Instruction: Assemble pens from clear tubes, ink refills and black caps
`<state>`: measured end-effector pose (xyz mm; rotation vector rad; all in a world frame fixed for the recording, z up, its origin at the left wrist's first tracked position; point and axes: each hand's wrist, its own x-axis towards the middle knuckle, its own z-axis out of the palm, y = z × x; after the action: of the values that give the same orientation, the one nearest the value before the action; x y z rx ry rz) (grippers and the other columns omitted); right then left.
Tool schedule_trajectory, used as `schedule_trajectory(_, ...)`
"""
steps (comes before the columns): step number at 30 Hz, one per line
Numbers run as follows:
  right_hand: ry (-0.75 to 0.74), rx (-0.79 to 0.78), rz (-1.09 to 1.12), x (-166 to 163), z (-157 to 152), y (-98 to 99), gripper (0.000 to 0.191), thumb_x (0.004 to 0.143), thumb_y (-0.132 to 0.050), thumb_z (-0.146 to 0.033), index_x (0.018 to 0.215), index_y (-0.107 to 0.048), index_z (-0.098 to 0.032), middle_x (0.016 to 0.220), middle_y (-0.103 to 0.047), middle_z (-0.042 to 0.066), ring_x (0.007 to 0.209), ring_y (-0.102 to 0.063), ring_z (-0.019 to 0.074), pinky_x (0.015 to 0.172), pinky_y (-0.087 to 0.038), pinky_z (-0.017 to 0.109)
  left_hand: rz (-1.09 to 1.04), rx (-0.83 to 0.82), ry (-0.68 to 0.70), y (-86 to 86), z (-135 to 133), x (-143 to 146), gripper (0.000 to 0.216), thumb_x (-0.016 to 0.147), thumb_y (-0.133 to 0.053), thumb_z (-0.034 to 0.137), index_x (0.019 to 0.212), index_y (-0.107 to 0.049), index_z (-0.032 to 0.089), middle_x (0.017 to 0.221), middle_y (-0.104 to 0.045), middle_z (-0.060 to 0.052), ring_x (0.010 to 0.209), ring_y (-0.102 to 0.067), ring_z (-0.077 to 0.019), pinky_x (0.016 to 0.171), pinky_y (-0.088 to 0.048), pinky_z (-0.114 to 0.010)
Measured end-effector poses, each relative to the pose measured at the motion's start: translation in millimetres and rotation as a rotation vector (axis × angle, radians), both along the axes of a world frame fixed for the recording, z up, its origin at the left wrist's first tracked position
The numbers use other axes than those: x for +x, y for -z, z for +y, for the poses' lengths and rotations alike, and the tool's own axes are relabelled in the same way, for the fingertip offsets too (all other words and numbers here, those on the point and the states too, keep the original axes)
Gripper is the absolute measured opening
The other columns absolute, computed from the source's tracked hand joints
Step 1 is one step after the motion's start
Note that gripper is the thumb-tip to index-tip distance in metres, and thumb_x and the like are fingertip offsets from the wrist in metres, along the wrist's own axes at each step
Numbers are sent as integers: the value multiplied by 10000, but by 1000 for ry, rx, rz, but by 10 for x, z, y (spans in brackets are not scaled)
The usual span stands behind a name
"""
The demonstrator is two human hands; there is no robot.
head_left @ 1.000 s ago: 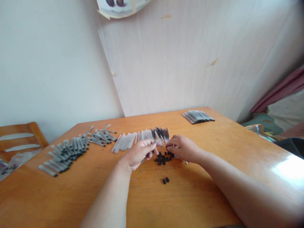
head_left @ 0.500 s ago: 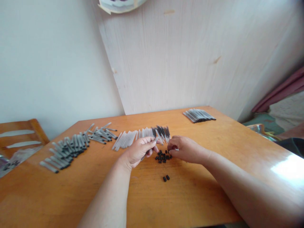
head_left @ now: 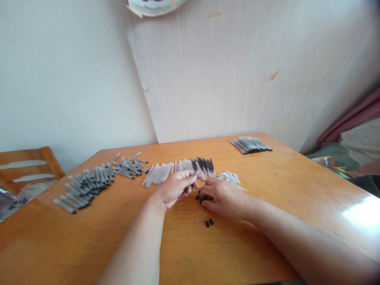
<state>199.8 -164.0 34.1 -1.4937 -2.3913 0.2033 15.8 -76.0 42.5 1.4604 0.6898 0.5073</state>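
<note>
Head view, right hand (head_left: pixel 224 196) shifted over caps (head_left: pixel 206 198), grip unclear, left hand (head_left: pixel 175 189) pinching pen (head_left: pixel 197 173)

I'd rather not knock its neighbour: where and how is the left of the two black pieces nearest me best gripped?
Probably by its near and far ends, pinching from above: the left black piece is short, and its neighbour sits close on its right, leaving only a narrow gap.

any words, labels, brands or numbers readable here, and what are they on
Nothing can be read with certainty.
Bag by the chair, at the left edge: a few large dark characters, too blurred to quote.
Tubes and black pieces: no text can be made out.
Wall picture, cut off at the top: no lettering in the visible part.
</note>
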Motion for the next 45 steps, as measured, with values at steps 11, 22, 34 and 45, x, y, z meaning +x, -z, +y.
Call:
schedule_trajectory(11, -32, -8, -52, -79, -5, 22, 183, 836, -543, -236, 910, -706, -199, 943, -644, 76, 900, -573, 195, 775, -381, 288, -4, -18, 0, 20, 12, -1, 350, 846, -607, 413, 1045, -640, 127, 779, -622, -33, 558, -450, -56, 522, -292, -199)
schedule_trajectory(22, 198, -120, 672, 181, 128, 3, 64, 795, -573, -248, 814, -587, -189, 641, -537, -34, 576, -452, 100, 542, -322, 233, 3, 7, 30, 49, 34, -15, 368, 858, -587, 427, 1076, -642, 135, 793, -620, -40, 571, -448, -62, 526, -281, -209)
schedule_trajectory(34, 170, -222, 1185, 244, 195, -22, 174, 766, -661, -300, 881, -645, -170, 767, -617, -9, 651, -500, 98, 621, -389, 253, 77, 20, 114, 22, -35, 12, 351, 875, -563, 415, 1071, -622, 130, 781, -629, -42, 582, -449, -70, 541, -278, -216)
schedule_trajectory(45, 161, -189, 1154, 183, 182, -56, 155, 743, -661, -273, 840, -593, -173, 716, -573, -30, 638, -476, 97, 601, -353, 251, 108, 47, 144, 14, -48, 19, 336, 885, -546, 399, 1073, -625, 132, 798, -640, -50, 586, -450, -72, 540, -273, -217)
